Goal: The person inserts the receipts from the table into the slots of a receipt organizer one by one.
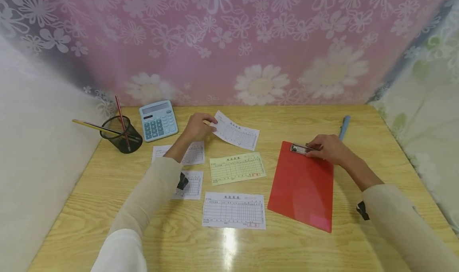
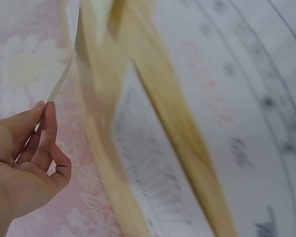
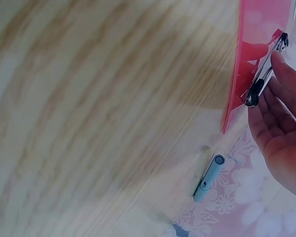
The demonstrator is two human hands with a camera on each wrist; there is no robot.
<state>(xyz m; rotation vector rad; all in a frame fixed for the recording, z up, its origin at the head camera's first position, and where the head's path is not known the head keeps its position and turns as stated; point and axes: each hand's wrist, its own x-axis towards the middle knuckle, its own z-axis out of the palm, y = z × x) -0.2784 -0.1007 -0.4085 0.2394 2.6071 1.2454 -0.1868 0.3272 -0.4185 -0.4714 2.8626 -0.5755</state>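
In the head view my left hand [image 1: 199, 127] pinches the left edge of a white receipt slip [image 1: 234, 132], which is held tilted near the back of the table. The left wrist view shows thumb and fingertips of the left hand [image 2: 29, 163] together on the slip's thin edge [image 2: 60, 84]. To the right lies a red clipboard [image 1: 301, 188]. My right hand [image 1: 331, 149] grips its metal clip [image 1: 300, 148] at the top. Seen from the right wrist, the thumb of the right hand [image 3: 281, 123] presses the clip [image 3: 259, 81], with fingers around its far side.
A yellow slip [image 1: 229, 170] and a white slip [image 1: 233, 212] lie in the middle. Two more white slips lie partly under my left arm. Further back are a blue calculator [image 1: 159, 120] and a mesh pencil cup [image 1: 123, 138]. A blue pen [image 1: 344, 127] lies beyond the clipboard.
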